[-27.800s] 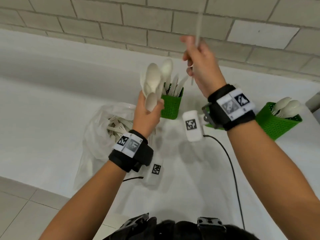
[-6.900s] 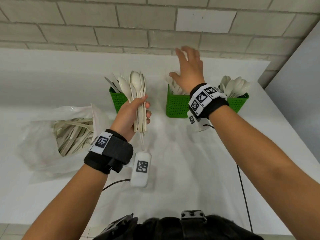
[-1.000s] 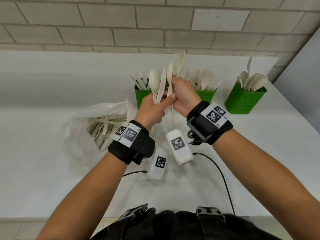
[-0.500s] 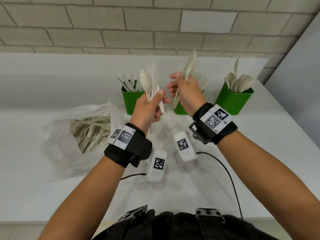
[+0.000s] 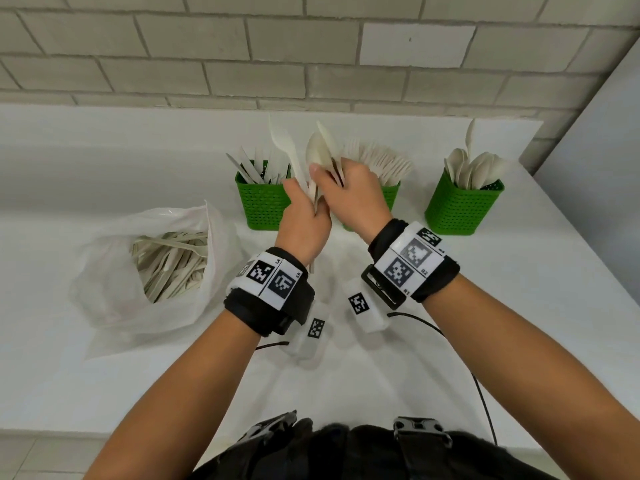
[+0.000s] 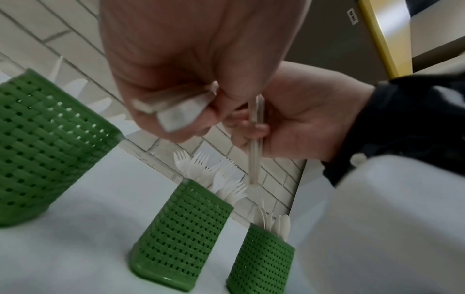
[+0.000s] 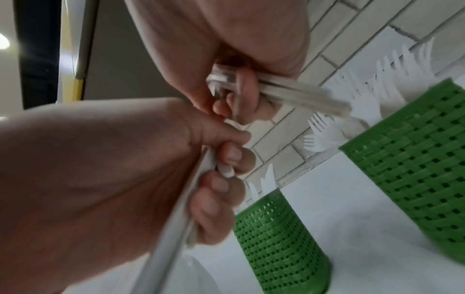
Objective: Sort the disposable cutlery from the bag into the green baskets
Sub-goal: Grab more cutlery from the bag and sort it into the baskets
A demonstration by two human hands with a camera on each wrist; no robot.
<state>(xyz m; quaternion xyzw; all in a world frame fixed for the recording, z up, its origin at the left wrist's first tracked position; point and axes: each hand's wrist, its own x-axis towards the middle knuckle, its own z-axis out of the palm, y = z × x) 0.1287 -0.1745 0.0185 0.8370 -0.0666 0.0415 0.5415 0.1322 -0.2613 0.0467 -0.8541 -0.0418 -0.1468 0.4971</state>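
My left hand [image 5: 304, 213] grips a small bundle of white cutlery [image 5: 285, 147] upright in front of the baskets. My right hand [image 5: 353, 192] is pressed against it and grips a few pieces, a spoon [image 5: 316, 150] among them. The right wrist view shows the handles [image 7: 302, 95] sticking out of my right fist. Three green baskets stand in a row: the left basket [image 5: 263, 202] holds knives, the middle basket [image 5: 393, 197] holds forks, and the right basket [image 5: 464, 209] holds spoons. The plastic bag [image 5: 114, 271] lies open at left with several pieces inside.
The white counter [image 5: 519, 306] runs to a brick wall [image 5: 311, 46] behind the baskets. A grey panel [image 5: 606, 150] closes the right side. Two white sensor boxes [image 5: 363, 306] hang under my wrists with a black cable [image 5: 481, 393] trailing off the front edge.
Half a second ago my hands were apart, the right one holding a spoon. Now the right hand has come back against the left hand's bundle.
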